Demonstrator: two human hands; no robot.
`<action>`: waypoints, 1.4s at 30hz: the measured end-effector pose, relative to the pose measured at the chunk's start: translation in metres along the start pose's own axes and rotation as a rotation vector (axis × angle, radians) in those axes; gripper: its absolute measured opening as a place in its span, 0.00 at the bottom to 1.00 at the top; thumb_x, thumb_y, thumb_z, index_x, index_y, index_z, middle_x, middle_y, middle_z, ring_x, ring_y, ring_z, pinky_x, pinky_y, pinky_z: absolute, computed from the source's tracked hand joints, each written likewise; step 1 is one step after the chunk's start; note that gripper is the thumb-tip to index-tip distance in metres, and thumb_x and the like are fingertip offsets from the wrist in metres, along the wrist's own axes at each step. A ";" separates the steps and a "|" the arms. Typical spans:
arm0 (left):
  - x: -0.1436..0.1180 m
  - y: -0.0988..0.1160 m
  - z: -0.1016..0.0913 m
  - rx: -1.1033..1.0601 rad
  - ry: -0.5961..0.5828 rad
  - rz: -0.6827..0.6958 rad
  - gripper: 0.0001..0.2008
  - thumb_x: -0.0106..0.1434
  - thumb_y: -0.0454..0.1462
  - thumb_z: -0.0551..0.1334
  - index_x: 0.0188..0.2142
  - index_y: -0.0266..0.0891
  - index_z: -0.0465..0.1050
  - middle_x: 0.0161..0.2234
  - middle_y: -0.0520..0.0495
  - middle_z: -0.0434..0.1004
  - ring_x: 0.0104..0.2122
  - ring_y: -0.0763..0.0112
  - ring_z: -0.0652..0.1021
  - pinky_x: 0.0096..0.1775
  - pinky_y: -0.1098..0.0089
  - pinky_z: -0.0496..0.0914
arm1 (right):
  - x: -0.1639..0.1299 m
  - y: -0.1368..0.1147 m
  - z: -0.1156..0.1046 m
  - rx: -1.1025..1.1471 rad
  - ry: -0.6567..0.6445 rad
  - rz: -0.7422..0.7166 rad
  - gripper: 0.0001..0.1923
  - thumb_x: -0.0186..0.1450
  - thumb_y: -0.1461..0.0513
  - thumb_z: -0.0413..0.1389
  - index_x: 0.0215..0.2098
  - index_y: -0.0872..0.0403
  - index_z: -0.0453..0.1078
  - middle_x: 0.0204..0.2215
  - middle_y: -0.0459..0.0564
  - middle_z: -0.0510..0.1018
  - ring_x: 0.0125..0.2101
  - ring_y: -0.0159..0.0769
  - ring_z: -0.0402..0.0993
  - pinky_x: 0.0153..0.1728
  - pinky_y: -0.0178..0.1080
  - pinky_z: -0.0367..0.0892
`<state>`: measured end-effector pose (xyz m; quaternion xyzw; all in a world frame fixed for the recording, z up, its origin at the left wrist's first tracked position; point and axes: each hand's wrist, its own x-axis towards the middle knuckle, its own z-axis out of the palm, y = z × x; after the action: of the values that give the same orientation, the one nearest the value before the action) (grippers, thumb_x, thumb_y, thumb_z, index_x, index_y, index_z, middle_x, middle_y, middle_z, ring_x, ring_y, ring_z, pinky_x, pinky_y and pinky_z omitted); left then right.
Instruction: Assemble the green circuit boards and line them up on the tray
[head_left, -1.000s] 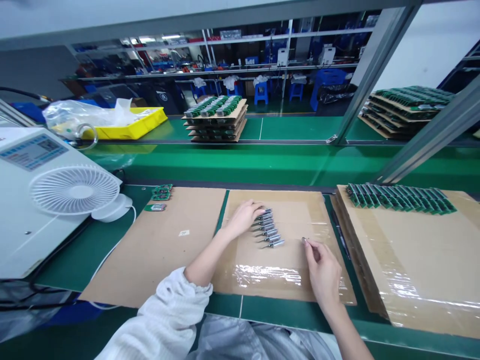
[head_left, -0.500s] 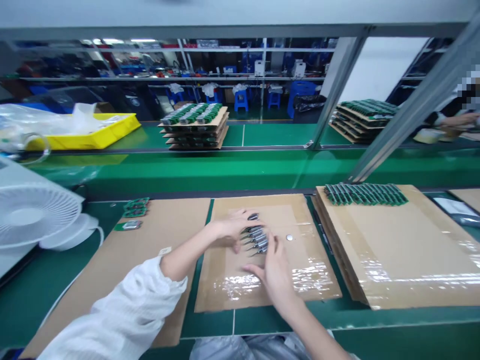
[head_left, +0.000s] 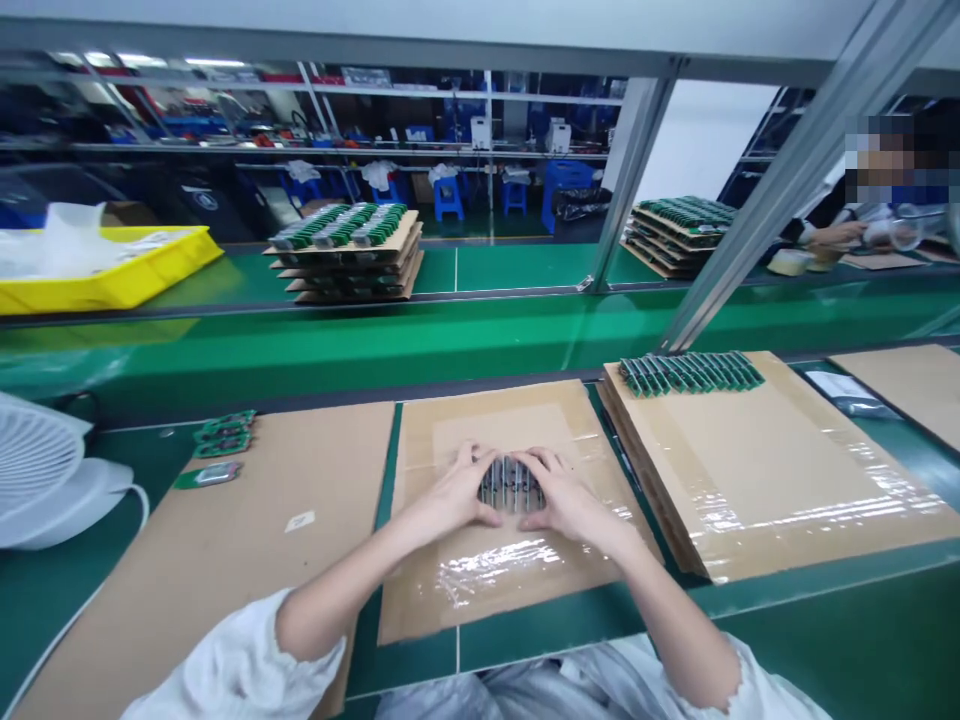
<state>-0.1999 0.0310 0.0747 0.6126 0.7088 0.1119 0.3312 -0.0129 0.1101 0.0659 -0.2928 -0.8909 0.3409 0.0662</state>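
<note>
A short row of circuit boards [head_left: 512, 484] stands side by side on the taped cardboard sheet [head_left: 517, 570] in front of me. My left hand [head_left: 456, 494] presses on the left end of the row, thumb toward me and fingers at the far side. From the other end my right hand [head_left: 568, 497] grips the same row in a mirrored way. Both hands are closed round the boards, and parts of the outer ones are hidden by the fingers.
Left lies another cardboard sheet [head_left: 300, 570] with a few green boards [head_left: 225, 433] near a white fan [head_left: 45, 480]. To the right, a cardboard stack [head_left: 750, 460] bears a board row [head_left: 690, 373]. Beyond are loaded stacks [head_left: 352, 260], a yellow tray [head_left: 150, 270], a metal post [head_left: 780, 180] and a co-worker's hand [head_left: 836, 235].
My hands have closed in from both ends of the boards, which now stand in an even row. The small round disc by my right hand is out of sight. My view has shifted right.
</note>
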 end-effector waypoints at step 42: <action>-0.021 -0.004 0.014 0.040 0.113 -0.062 0.36 0.48 0.31 0.61 0.57 0.46 0.57 0.53 0.42 0.57 0.43 0.57 0.75 0.44 0.63 0.69 | 0.013 -0.047 0.012 -0.279 0.059 0.297 0.25 0.62 0.47 0.53 0.53 0.49 0.64 0.52 0.59 0.65 0.50 0.52 0.64 0.46 0.49 0.62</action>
<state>-0.1940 0.0067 0.0692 0.5898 0.7470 0.1218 0.2816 -0.0500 0.0830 0.0863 -0.4371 -0.8742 0.2113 -0.0001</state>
